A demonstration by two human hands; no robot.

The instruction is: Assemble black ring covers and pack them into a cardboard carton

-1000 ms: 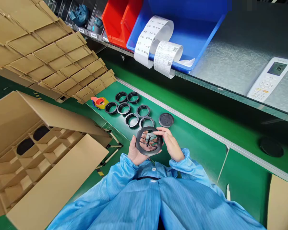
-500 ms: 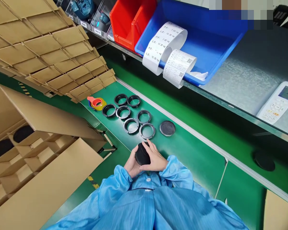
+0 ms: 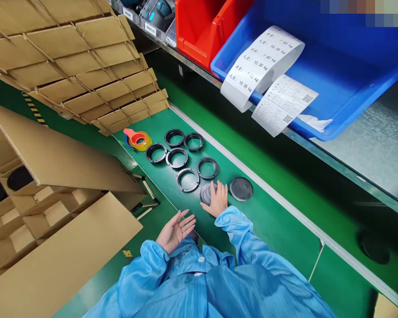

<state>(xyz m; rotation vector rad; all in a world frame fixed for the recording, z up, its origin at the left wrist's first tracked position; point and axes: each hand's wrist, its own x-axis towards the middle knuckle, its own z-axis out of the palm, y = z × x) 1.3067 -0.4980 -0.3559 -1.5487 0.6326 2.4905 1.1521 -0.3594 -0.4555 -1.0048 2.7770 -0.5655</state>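
My right hand [image 3: 217, 201] is on a black round cap [image 3: 206, 193] with ring-shaped grooves, thumb and fingers curled over its near side. That cap lies on the bench where the nearest ring was; whether a ring is beneath it is hidden. Beside it to the right is a similar black grooved cap [image 3: 241, 189]. My left hand [image 3: 175, 232] is held palm up near the bench's front edge, fingers spread, with nothing in it. Several open black rings sit beyond my hands, the closest being one ring [image 3: 187, 180] and another [image 3: 208, 168].
A tape roll with an orange-red piece [image 3: 139, 139] sits at the bench's far left end. Cardboard dividers [image 3: 116, 66] are stacked behind. An open carton [image 3: 86, 225] stands left. Overhead, a shelf edge carries a red bin [image 3: 199, 31] and a blue bin [image 3: 338, 66] with paper labels [image 3: 262, 62].
The black cap, held between both hands before, is now on the bench under my right hand, over the nearest ring's spot. My left hand has let go and opened. The view has shifted.
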